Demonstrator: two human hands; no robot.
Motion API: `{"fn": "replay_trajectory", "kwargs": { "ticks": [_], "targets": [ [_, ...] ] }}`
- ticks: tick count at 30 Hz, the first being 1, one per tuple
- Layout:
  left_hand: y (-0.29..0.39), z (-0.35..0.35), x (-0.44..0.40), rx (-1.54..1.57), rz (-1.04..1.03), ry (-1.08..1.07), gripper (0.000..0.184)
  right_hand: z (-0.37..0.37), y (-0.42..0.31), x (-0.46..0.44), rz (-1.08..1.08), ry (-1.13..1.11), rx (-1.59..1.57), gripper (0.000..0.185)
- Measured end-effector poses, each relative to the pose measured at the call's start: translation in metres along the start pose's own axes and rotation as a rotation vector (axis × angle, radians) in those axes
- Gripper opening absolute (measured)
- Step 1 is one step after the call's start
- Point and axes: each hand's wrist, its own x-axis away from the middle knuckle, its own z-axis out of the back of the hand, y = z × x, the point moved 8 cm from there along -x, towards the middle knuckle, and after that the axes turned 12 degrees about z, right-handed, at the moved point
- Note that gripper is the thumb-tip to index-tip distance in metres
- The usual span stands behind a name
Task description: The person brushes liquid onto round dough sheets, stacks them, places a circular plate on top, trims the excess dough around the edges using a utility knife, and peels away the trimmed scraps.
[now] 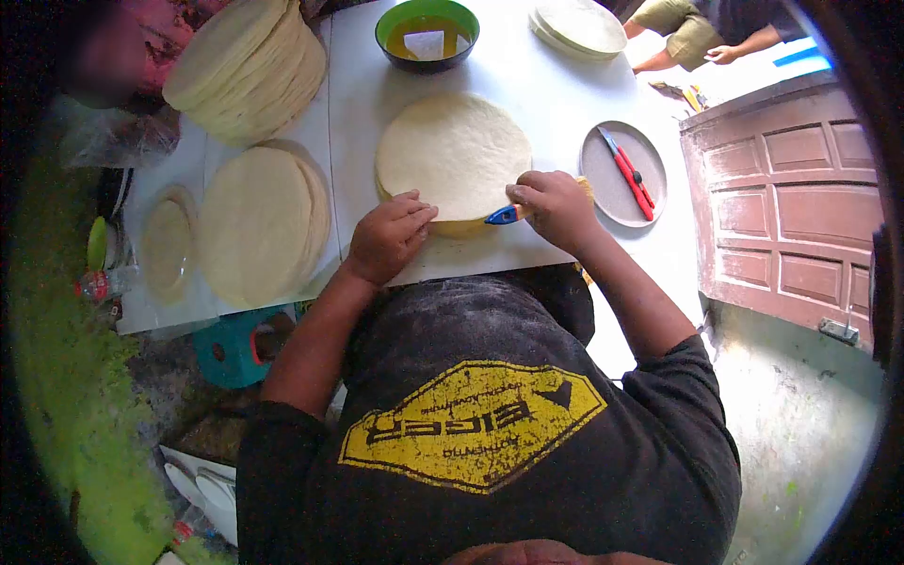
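Observation:
A stack of round, flat dough sheets [454, 155] lies on the white table in front of me. My left hand [388, 237] is closed at its near left edge, its fingertips pinching the rim of the sheets. In my right hand [557, 212] is a brush with a blue handle [505, 215]; its pale bristles show past the far side of the hand. The thumb and fingers of that hand also touch the near right edge of the dough. Beyond the stack stands a green bowl [427, 35] of yellowish liquid with a pale square piece in it.
On the left are a tall stack of dough rounds [247, 71], a lower stack [259, 226] and a small round [168, 247]. A grey round tray [612, 179] holds a red-handled knife [633, 184]. More rounds [582, 26] lie back right, near another person [692, 33].

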Motion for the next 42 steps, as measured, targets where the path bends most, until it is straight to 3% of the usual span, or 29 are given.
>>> {"fn": "replay_trajectory", "kwargs": {
  "ticks": [17,22,26,27,28,30,32,33,35,37,38,39,42],
  "targets": [
    [-0.005,0.002,0.006,0.022,-0.042,0.019,0.021,-0.005,-0.003,0.001,0.0,-0.086,-0.032,0.016],
    [-0.01,0.002,0.019,-0.139,-0.122,0.06,0.025,-0.004,0.014,0.003,-0.117,-0.08,-0.207,0.021],
    [-0.007,0.006,0.025,-0.125,-0.143,0.054,0.026,0.04,0.015,-0.032,-0.197,-0.005,-0.254,0.027],
    [-0.011,0.003,0.026,-0.143,-0.154,0.053,0.027,0.042,0.021,-0.042,-0.221,-0.007,-0.265,0.027],
    [-0.013,0.001,0.024,-0.155,-0.132,0.002,0.028,0.05,0.024,-0.05,-0.106,0.185,-0.264,0.02],
    [-0.02,-0.008,0.025,-0.166,-0.163,0.002,0.032,0.052,0.041,-0.065,-0.153,0.229,-0.315,0.025],
    [-0.023,-0.01,0.025,-0.161,-0.244,0.052,0.033,0.063,0.048,-0.089,-0.131,0.321,-0.346,0.015],
    [-0.021,-0.008,0.023,-0.173,-0.193,-0.036,0.034,0.075,0.05,-0.099,-0.24,0.3,-0.351,0.015],
    [-0.024,-0.008,0.017,-0.187,-0.129,-0.125,0.036,0.089,0.056,-0.12,-0.197,0.347,-0.062,0.021],
    [-0.012,0.004,0.023,-0.116,-0.16,-0.019,0.036,0.087,0.077,-0.132,-0.542,0.211,-0.359,0.034],
    [-0.01,0.007,0.027,-0.121,-0.142,-0.015,0.036,0.086,0.079,-0.144,-0.528,0.097,-0.573,0.036],
    [-0.004,0.009,0.025,-0.124,-0.125,-0.02,0.036,0.084,0.09,-0.154,-0.472,0.224,-0.454,0.035],
    [0.003,0.012,0.023,-0.129,-0.093,-0.022,0.035,0.054,0.124,-0.18,-0.352,0.262,-0.428,0.036]
  ]
}}
